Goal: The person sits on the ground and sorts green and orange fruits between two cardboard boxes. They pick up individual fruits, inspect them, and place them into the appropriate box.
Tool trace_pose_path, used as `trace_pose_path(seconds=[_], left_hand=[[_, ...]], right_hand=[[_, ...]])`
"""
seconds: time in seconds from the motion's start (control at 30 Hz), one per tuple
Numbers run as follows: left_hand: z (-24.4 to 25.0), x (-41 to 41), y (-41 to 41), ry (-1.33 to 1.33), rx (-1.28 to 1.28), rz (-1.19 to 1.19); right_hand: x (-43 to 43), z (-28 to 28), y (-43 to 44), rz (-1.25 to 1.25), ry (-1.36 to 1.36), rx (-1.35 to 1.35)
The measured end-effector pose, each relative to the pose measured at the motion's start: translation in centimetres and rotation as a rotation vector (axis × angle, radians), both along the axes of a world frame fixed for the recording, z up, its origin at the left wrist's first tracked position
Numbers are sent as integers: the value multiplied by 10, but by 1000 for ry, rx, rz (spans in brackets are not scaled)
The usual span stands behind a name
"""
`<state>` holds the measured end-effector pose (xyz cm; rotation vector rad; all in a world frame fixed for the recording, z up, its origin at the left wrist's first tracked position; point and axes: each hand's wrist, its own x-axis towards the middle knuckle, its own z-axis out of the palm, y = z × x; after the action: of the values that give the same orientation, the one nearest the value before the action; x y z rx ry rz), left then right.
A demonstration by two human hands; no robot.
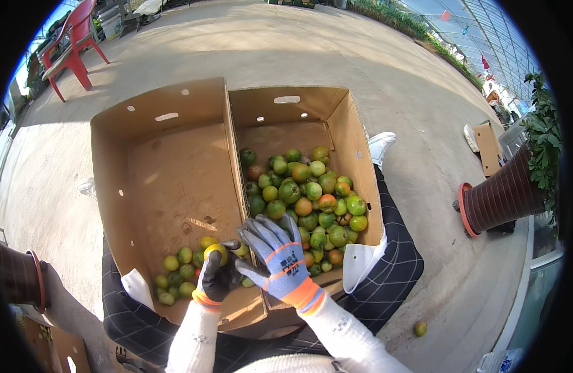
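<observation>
My left hand (222, 276), in a grey-black coated work glove with an orange cuff, holds a yellow-green tomato (215, 254) over the near end of the left cardboard box (179, 168). Several green and yellowish tomatoes (186, 271) lie in that box around the hand. My right hand (278, 261), in a blue-grey glove with orange bands, is stretched out back upward above the boxes' shared wall. Its thumb stands apart from the fingers, and no object shows in it. Beside it, the right cardboard box (286, 133) holds many green, orange and reddish tomatoes (314, 191).
Both boxes stand between my legs. A loose tomato (420, 328) lies on the concrete floor (417, 177) at the lower right. Potted plants flank me, one in a brown pot (506, 191). A red plastic chair (74, 53) stands at the far left.
</observation>
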<state>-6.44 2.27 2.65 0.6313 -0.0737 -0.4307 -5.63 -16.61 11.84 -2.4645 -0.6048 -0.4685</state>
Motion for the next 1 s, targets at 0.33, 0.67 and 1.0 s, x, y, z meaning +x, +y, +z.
trace_pose_path(seconds=[0.33,0.67,1.0], left_hand=[[3,18,2,493,-133,202],[-5,9,-7,82,-35,-125],[-1,3,0,188,-271,-71]], right_hand=[[24,-77,-142,-692,874,-830],[-6,-12,-65,-375,255,74],[24,-2,-25,-64,23,5]])
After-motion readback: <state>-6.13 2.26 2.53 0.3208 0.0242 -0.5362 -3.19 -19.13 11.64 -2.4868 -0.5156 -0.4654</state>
